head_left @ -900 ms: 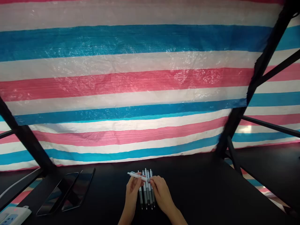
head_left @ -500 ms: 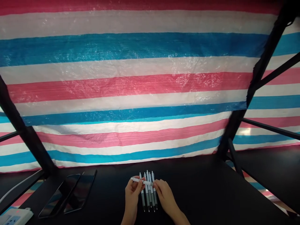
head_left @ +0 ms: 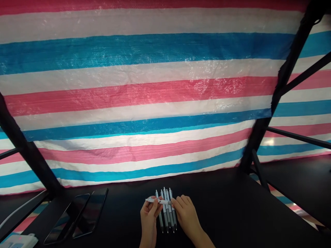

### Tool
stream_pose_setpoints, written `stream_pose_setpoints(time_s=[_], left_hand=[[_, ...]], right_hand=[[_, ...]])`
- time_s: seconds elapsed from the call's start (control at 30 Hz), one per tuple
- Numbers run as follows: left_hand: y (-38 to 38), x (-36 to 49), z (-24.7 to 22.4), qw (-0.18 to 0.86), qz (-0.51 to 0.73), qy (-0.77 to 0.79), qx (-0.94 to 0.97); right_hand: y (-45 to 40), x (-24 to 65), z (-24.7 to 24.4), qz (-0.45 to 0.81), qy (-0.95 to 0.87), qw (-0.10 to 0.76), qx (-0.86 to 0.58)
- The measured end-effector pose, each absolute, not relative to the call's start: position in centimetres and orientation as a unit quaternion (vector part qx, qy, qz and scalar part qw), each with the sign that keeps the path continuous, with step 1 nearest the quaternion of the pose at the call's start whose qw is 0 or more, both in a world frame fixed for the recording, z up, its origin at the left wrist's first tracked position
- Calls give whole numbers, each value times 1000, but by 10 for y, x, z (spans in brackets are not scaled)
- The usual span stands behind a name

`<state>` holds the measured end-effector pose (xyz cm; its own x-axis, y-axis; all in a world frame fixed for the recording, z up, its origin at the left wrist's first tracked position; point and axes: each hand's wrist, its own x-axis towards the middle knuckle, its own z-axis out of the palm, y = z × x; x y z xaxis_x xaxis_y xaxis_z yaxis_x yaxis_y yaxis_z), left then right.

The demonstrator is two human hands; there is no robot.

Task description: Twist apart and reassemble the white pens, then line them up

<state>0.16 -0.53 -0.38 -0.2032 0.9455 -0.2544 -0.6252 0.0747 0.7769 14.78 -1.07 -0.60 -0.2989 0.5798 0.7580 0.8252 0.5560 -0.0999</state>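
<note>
My left hand (head_left: 150, 210) is closed on a white click pen (head_left: 162, 202), which lies almost level in front of me. At the pen's grey grip end, the thumb and fingers of my right hand (head_left: 184, 210) pinch it. Right beneath the held pen, several white pens with grey grips (head_left: 169, 217) rest side by side on the black table (head_left: 219, 206), their tips pointing toward me. Both hands partly cover this row. The held pen's tip is hidden by my right fingers.
Two dark flat devices with glossy screens, one (head_left: 67, 218) beside another (head_left: 90, 213), lie on the left. A white power strip (head_left: 22, 240) sits at the lower left corner. Black metal posts (head_left: 258, 137) and a striped tarp (head_left: 144, 103) stand behind the table.
The view has shifted slightly, so the hands and pens appear a little further right. My right fingers have changed their bend around the pen's grip end. Both hands keep hold of it.
</note>
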Motion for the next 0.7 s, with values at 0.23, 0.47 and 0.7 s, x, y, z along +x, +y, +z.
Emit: stream_pose_setpoints(time_s=[0.23, 0.47, 0.7], left_hand=[[-5, -6, 1, 565, 662, 462, 170], [-6, -7, 3, 580, 646, 457, 191], [-10, 2, 2, 586, 618, 459, 252]], right_hand=[[-17, 142, -2, -115, -812, 378, -431], [-16, 147, -3, -1, -791, 391, -471], [-11, 145, -2, 46, -797, 374, -472]])
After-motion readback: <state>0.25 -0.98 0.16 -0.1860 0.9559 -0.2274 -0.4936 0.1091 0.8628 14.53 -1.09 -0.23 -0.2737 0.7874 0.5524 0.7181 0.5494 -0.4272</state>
